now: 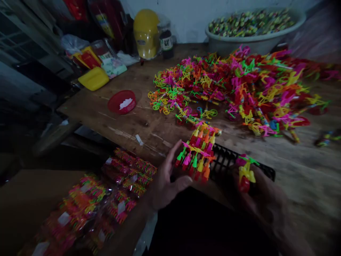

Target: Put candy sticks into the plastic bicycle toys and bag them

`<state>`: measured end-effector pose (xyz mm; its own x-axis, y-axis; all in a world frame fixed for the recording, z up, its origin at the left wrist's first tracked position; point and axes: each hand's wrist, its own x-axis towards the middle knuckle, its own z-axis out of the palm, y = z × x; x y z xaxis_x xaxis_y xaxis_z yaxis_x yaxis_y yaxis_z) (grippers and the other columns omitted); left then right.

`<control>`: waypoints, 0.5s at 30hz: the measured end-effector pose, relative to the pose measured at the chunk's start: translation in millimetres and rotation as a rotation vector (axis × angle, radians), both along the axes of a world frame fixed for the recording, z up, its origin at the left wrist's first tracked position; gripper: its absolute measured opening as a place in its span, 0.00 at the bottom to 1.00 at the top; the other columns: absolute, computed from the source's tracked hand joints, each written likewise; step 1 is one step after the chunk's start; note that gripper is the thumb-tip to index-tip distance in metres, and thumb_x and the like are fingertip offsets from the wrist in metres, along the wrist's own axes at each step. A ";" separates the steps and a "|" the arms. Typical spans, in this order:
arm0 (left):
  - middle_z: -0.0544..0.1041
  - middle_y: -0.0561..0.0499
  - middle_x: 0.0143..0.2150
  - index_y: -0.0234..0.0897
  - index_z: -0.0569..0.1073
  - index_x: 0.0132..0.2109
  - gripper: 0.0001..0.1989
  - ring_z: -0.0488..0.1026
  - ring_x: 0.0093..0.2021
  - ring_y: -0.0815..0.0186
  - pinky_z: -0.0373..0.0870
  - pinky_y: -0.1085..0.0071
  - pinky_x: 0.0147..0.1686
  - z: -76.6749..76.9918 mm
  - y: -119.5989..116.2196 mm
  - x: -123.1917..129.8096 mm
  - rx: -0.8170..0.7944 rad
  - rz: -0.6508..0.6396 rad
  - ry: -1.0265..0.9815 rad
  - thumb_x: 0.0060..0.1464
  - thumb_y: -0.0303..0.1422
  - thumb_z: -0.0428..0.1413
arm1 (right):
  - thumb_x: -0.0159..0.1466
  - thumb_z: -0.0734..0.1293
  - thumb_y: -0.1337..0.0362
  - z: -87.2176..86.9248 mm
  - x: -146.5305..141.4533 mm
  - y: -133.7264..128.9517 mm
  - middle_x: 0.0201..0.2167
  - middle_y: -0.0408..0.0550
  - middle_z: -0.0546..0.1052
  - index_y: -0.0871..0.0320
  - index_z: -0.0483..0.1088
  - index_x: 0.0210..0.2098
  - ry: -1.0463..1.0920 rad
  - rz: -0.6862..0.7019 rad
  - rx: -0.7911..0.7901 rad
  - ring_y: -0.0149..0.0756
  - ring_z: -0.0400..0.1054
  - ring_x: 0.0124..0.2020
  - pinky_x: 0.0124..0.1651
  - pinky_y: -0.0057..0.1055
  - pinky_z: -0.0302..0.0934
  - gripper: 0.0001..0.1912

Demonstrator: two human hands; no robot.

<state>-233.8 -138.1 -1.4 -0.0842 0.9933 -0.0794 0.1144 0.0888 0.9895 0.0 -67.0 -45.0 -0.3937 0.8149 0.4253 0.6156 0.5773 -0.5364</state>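
Note:
My left hand (170, 177) has its thumb and index finger spread at the left side of several bright plastic toys (197, 153). They stand in rows on a black slotted rack (226, 158) at the table's front edge. Whether the fingertips touch them I cannot tell. My right hand (269, 195) is closed around a small yellow and red plastic toy (246, 176) with a green piece on top, over the rack's right end. Its fingers are partly dark and blurred. Slots show bare between the rows and the right hand.
A large heap of coloured toys (226, 85) covers the table's back right. Behind it stands a grey tub (253, 44) of small candy-like pieces. A red basket (121, 103), yellow helmet (146, 32) and yellow box (93, 78) are left. Bagged toys (87, 202) lie below left.

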 end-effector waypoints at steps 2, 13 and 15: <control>0.55 0.42 0.67 0.41 0.42 0.68 0.49 0.56 0.65 0.53 0.58 0.54 0.62 -5.4 -3.2 5.5 0.009 0.028 0.057 0.48 0.46 0.61 | 0.61 0.62 0.59 3.7 0.8 4.1 0.29 0.51 0.76 0.59 0.68 0.39 0.014 -0.026 -0.067 0.38 0.72 0.26 0.27 0.30 0.65 0.11; 0.46 0.47 0.70 0.40 0.44 0.69 0.51 0.41 0.69 0.50 0.48 0.51 0.66 51.4 21.0 15.1 0.191 -0.066 0.957 0.44 0.45 0.63 | 0.60 0.64 0.62 32.6 -23.1 24.9 0.34 0.47 0.76 0.56 0.71 0.40 0.239 -0.144 -0.221 0.36 0.70 0.33 0.33 0.30 0.63 0.09; 0.42 0.48 0.71 0.40 0.43 0.69 0.53 0.37 0.70 0.50 0.47 0.51 0.66 51.7 26.2 22.6 0.196 -0.150 1.072 0.42 0.43 0.64 | 0.61 0.63 0.62 31.0 -28.5 25.6 0.32 0.46 0.76 0.57 0.71 0.39 0.282 -0.162 -0.244 0.35 0.70 0.31 0.31 0.29 0.63 0.08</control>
